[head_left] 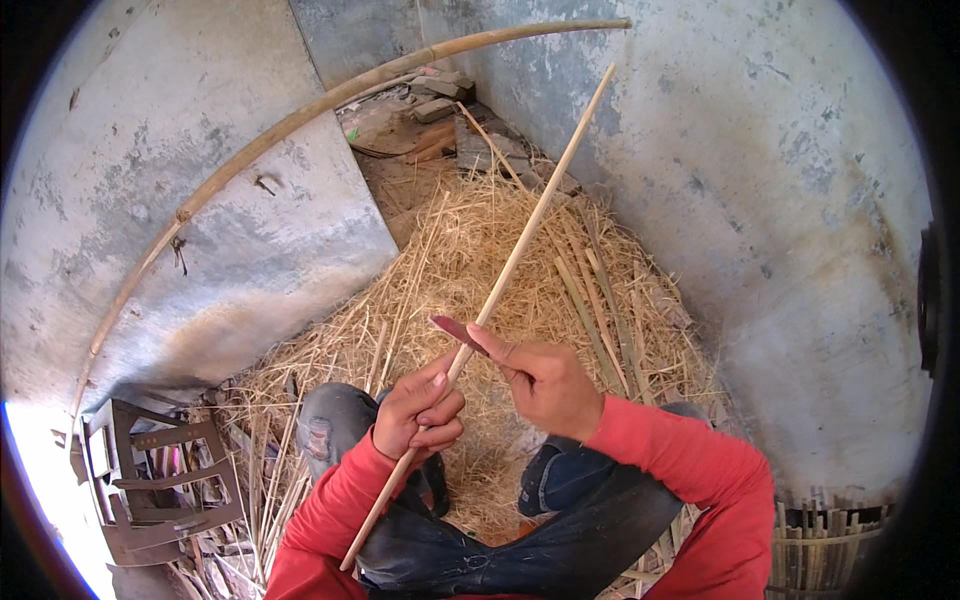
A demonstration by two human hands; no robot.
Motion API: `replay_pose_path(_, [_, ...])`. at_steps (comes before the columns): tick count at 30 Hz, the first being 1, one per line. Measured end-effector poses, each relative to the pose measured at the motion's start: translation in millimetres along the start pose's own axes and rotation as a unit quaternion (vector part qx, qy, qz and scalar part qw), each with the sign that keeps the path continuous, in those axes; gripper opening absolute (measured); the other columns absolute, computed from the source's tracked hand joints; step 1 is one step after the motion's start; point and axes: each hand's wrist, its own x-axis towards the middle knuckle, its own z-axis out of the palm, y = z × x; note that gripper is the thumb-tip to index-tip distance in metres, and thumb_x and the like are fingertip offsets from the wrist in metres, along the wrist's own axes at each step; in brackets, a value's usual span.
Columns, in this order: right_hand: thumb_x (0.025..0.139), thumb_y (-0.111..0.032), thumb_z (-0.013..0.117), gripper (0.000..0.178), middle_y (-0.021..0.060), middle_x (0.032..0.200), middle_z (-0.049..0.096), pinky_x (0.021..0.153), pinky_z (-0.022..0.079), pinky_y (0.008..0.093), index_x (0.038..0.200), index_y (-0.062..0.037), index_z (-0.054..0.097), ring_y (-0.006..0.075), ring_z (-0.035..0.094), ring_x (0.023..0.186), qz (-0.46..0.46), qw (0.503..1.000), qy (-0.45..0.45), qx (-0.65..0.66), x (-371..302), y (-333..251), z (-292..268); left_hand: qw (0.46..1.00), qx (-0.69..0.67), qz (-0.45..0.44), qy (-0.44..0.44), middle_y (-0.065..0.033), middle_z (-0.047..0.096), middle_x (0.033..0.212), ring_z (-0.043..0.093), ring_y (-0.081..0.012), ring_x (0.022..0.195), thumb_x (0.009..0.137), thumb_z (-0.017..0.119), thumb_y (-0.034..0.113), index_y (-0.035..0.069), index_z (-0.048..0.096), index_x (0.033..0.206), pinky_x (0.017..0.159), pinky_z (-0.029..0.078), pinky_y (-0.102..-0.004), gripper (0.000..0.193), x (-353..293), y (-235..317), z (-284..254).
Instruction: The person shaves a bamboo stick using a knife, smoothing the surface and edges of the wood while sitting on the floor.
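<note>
A long, pale bamboo strip point(530, 222) slants across the middle, its lower end by my left forearm and its upper end toward the far wall. My left hand point(418, 412) is closed around it, above my lap. My right hand point(553, 384) grips a knife point(456, 333) with a dark reddish blade that lies across the strip just above my left hand. The right index finger presses along the blade near the strip. The knife's handle is hidden inside my right fist.
Bamboo shavings point(480, 230) lie heaped before my knees, with split strips point(600, 300) on the right. A long bamboo pole point(270, 135) arches along the left wall. A dark broken frame point(175, 437) stands at left, bricks point(433, 109) lie at back, and a slatted basket point(825, 550) is at lower right.
</note>
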Motion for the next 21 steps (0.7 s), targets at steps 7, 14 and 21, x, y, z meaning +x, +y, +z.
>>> replay_pose_path(7, [0.096,0.0,0.058,0.048,0.0168,0.079,0.067,0.061,0.049,0.0298,0.143,-0.0126,0.059,0.0082,0.057,0.063,0.051,0.997,0.039,0.032,-0.8,3.6,2.8,1.0,0.012,-0.007,-0.003,0.0057,0.03,0.061,0.025,-0.0044,0.041,0.11,0.04,0.024,0.016,0.032,0.158,0.039,0.023,-0.0197,0.05,0.1,-3.1,-3.0])
replay_pose_path(14, [0.102,-0.005,0.054,0.039,0.0175,0.111,0.075,0.071,0.051,0.0279,0.14,-0.0076,0.06,0.0084,0.061,0.079,0.099,0.973,0.139,0.155,16.5,8.1,-3.5,0.997,0.07,0.017,0.0,0.0044,0.029,0.061,0.025,-0.0053,0.044,0.11,0.042,0.021,0.011,0.031,0.159,0.042,0.025,-0.0202,0.051,-0.9,-4.5,-6.6])
replay_pose_path(21, [0.096,0.0,0.057,0.045,0.0189,0.093,0.073,0.057,0.046,0.033,0.14,-0.0104,0.061,0.0171,0.059,0.06,0.073,0.977,0.202,-0.009,22.2,43.2,-27.1,0.981,0.186,0.045,-0.027,0.0029,0.035,0.062,0.03,-0.006,0.049,0.107,0.048,0.014,0.011,0.028,0.16,0.044,0.029,-0.0214,0.057,-0.9,-10.5,-4.0])
